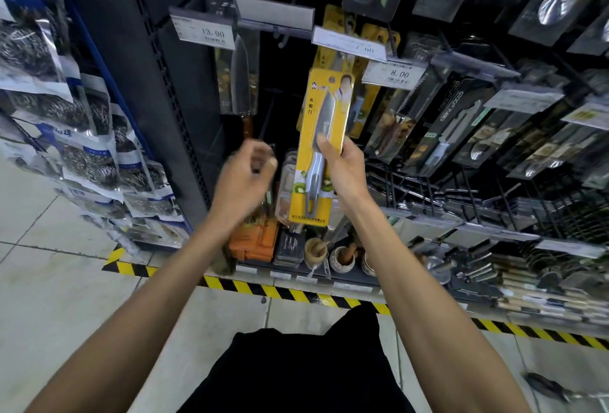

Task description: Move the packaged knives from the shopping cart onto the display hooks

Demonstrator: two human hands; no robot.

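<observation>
Head view, and our main worry: the knife pack is gripped only low down, so its top could wobble and the hole miss the hook, hidden behind the 7.00 tag, or bump the yellow packs hanging there. Our right hand pinches it upright before the rack, thumb in front. Left hand is blurred and curled, so we can't tell if it holds anything.

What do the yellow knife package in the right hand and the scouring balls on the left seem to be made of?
The yellow knife package looks like printed card under a clear, glossy plastic blister: glare runs over the blade. The blade looks like grey metal, the handle probably pale plastic. The scouring balls look like coiled shiny metal wire in clear plastic bags.
</observation>
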